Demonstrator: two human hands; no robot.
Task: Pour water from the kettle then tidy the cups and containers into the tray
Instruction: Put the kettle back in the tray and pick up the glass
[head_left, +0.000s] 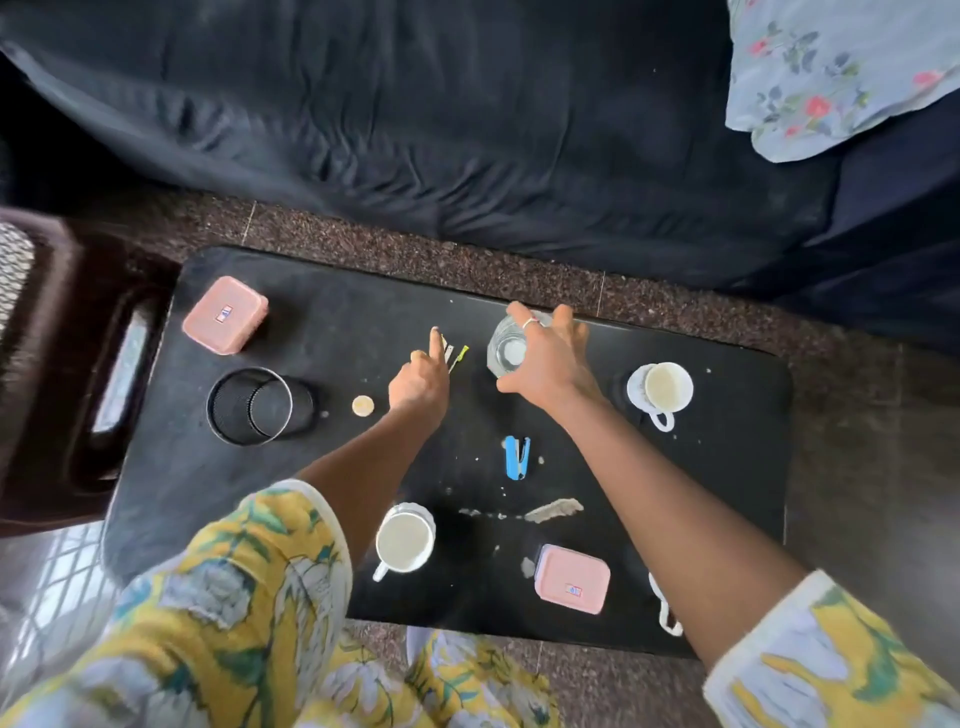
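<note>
A clear glass (503, 354) stands at the far middle of the black table (332, 322). My right hand (550, 364) comes down on it from above, fingers and thumb around its rim. My left hand (418, 382) is curled, and its outstretched index finger touches a few small pens (457, 356) that lie flat. There are white cups at the right (665, 389) and at the near middle (404, 540). A third cup's handle (665, 610) shows past my right forearm. Pink lidded containers sit at the far left (224, 316) and the near right (571, 578). A dark brown tray (62, 374) lies left of the table. No kettle is in view.
A black mesh pen holder (249, 406) stands on the left of the table, with a small round disc (362, 405) beside it. A blue stapler (517, 457) lies in the middle, among crumbs and a pale smear (553, 510). A dark sofa (467, 130) runs along the far side.
</note>
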